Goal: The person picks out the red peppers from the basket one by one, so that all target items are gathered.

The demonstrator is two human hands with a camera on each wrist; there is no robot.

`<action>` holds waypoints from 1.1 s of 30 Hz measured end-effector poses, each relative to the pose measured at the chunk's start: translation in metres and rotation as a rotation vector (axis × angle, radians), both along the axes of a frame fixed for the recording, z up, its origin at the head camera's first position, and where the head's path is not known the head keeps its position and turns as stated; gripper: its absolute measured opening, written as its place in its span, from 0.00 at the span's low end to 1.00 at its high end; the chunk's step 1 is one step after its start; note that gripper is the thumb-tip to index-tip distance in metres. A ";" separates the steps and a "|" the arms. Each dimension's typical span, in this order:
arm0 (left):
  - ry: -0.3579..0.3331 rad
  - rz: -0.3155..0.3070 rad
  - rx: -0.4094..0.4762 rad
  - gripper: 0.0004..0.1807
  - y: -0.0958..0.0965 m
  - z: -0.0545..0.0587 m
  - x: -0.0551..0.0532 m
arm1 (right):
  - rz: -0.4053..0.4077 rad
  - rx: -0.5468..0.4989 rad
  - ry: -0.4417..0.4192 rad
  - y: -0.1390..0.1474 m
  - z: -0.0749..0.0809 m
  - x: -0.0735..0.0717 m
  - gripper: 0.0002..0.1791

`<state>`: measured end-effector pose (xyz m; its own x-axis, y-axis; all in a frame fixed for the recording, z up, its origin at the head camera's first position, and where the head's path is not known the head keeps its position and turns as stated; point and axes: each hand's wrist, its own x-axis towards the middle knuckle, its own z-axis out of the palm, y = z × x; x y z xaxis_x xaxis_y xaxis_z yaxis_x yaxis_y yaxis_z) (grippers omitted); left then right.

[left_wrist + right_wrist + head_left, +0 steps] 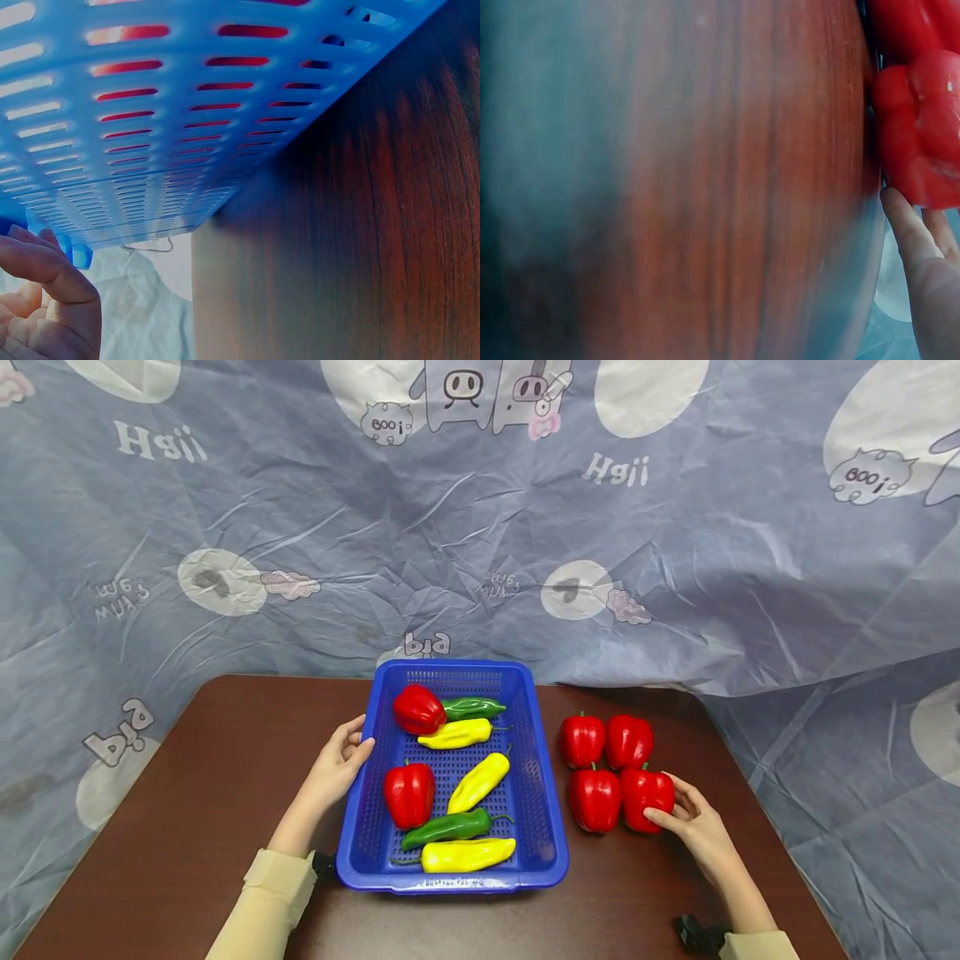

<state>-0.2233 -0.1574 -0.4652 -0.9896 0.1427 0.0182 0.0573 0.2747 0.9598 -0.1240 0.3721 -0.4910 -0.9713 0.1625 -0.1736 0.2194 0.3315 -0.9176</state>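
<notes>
My left hand (337,765) holds the left rim of a blue perforated plastic basket (553,835), thumb on top. In the left wrist view its curled fingers (64,281) show at the basket's slotted wall (135,150). Inside lie two red bell peppers (409,796), three long yellow peppers (468,855) and two green peppers (447,829). Over on the right, my right hand (696,827) grips the near right red bell pepper (647,795) of a close group, thumb in front and fingers at its far side. In the right wrist view this pepper (922,135) partly shows beside the fingers.
The other red bell peppers (595,800) of the group stand on the brown table (225,760), to the right of the basket. Behind the table hangs a grey-blue printed cloth (420,527), reaching down to its back edge.
</notes>
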 end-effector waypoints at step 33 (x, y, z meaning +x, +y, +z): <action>-0.017 0.003 0.000 0.33 0.001 0.003 0.001 | -0.026 -0.189 0.029 0.001 0.000 0.001 0.43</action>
